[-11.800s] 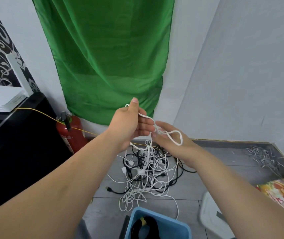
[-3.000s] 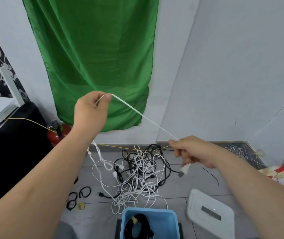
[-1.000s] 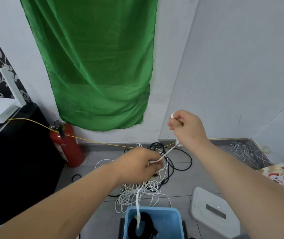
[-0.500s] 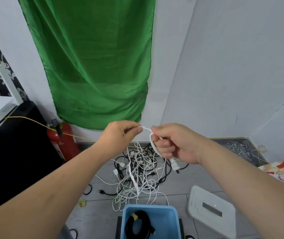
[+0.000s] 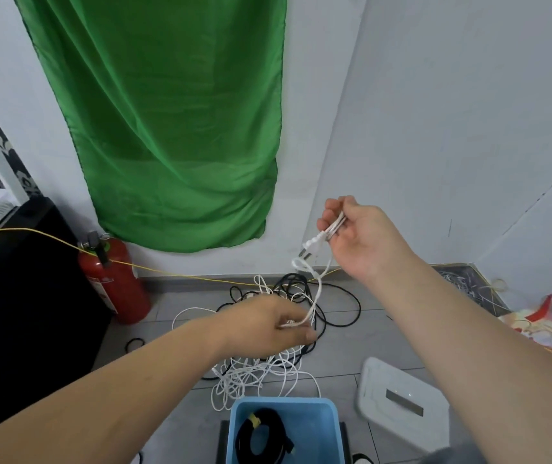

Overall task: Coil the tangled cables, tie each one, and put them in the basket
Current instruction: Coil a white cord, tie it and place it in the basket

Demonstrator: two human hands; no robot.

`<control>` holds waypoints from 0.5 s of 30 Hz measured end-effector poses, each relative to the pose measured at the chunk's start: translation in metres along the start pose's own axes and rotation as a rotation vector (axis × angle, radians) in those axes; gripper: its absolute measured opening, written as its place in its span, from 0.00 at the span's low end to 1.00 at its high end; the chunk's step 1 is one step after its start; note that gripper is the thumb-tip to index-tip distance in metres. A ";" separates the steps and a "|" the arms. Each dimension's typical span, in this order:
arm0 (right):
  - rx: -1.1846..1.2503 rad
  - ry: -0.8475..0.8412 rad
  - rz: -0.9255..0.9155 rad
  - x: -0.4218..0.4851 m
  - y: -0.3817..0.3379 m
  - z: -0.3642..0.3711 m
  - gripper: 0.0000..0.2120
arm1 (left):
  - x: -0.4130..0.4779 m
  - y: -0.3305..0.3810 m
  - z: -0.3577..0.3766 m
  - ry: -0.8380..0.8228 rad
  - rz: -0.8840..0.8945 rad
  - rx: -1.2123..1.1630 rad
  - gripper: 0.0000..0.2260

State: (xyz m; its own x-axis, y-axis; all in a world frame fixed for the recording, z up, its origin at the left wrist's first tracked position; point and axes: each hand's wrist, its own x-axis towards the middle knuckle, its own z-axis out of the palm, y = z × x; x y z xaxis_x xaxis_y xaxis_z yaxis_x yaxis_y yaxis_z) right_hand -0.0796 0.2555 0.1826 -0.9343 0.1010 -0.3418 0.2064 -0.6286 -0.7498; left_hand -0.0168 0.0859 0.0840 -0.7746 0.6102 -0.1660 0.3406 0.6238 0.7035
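My right hand (image 5: 358,236) is raised near the wall and grips folded strands of a white cable (image 5: 318,286) whose plug hangs just below the fingers. The cable runs down, with a small loop in it, to my left hand (image 5: 268,324), which pinches it low over the tangle. A heap of white and black cables (image 5: 268,360) lies on the grey floor under my left hand. The blue basket (image 5: 331,416) stands at the bottom centre and holds one coiled black cable (image 5: 263,438) with a yellow tie.
A red fire extinguisher (image 5: 114,279) stands left by a black cabinet (image 5: 17,296). A thin yellow wire runs along the wall base. A white box (image 5: 401,406) lies right of the basket, a red-trimmed bag (image 5: 549,326) far right. A green cloth hangs on the wall.
My hands, together at chest height half a second ago, have drawn apart: the right rose with the plug end, the left dropped toward the heap, stretching the white cable between them.
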 end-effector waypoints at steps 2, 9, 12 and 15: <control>-0.112 0.071 -0.107 0.012 -0.003 -0.013 0.06 | -0.001 0.003 0.003 0.014 0.009 0.005 0.15; -0.688 0.245 -0.419 0.027 0.003 -0.062 0.04 | -0.009 -0.013 -0.035 0.234 -0.133 -0.060 0.17; -0.780 0.254 -0.470 0.027 -0.003 -0.069 0.05 | -0.016 -0.016 -0.056 0.360 -0.193 -0.076 0.17; -1.050 0.162 -0.478 0.024 0.000 -0.073 0.05 | -0.015 -0.016 -0.065 0.452 -0.217 -0.046 0.13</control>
State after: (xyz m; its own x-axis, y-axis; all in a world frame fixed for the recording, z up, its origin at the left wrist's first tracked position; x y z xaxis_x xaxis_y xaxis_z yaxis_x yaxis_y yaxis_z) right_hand -0.0809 0.3136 0.1329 -0.9496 0.3000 0.0912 0.0530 0.4401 -0.8964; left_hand -0.0451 0.0354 0.1204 -0.9817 0.1904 -0.0033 0.1303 0.6841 0.7177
